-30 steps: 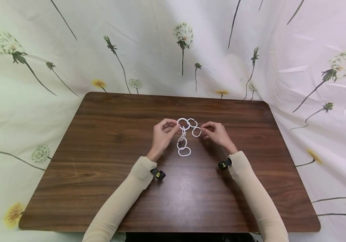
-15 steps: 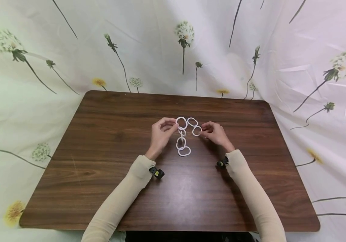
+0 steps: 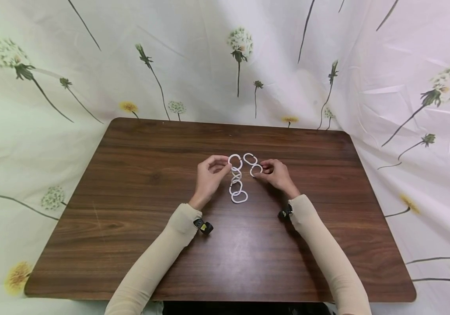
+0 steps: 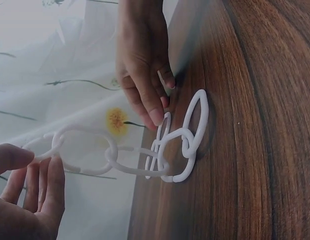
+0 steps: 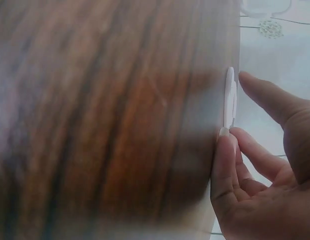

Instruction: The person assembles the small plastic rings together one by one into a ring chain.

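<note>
My left hand (image 3: 207,177) pinches the top link of a white plastic chain (image 3: 235,155) between thumb and fingers. Several joined links trail down from it, and the lowest link (image 3: 240,202) lies on the wooden table. Two white links hooked together lie just right of the chain, a far link (image 3: 250,154) and a nearer link (image 3: 251,171). At the nearer one is my right hand (image 3: 280,176), thumb and fingertips spread at its edge. The right wrist view shows a flat link (image 5: 228,97) edge-on between that thumb and the fingers. The left wrist view shows the held chain (image 4: 85,128) slanting down to the tabletop.
The brown table (image 3: 138,218) has rounded corners and reaches back to a white cloth (image 3: 193,57) printed with dandelions. A black strap with a small camera (image 3: 203,226) sits on the left wrist; another wrist camera (image 3: 284,214) is on the right.
The left hand's top link has shifted slightly left, away from the two linked ones, opening a gap. My right hand has moved slightly left, its thumb now at the nearer link's lower edge.
</note>
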Action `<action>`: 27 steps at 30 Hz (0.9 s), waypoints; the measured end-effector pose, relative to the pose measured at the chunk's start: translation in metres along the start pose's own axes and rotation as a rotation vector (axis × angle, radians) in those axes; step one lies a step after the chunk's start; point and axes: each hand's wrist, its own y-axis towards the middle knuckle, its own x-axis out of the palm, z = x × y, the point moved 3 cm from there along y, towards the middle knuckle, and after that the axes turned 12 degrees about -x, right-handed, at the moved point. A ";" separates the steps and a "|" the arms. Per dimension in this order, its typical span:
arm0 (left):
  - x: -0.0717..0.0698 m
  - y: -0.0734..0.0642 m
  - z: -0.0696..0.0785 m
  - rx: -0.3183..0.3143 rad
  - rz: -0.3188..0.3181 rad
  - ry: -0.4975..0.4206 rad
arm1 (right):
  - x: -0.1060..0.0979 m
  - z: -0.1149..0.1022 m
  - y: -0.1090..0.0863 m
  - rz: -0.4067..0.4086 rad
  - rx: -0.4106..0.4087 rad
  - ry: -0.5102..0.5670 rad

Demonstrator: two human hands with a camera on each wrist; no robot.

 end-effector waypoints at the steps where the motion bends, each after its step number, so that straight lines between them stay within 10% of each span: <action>1: 0.000 0.000 0.000 -0.001 -0.001 0.001 | 0.001 0.000 0.000 0.000 0.002 -0.005; 27: 0.006 -0.003 -0.003 -0.015 -0.040 -0.035 | -0.001 -0.003 -0.008 -0.011 -0.039 0.018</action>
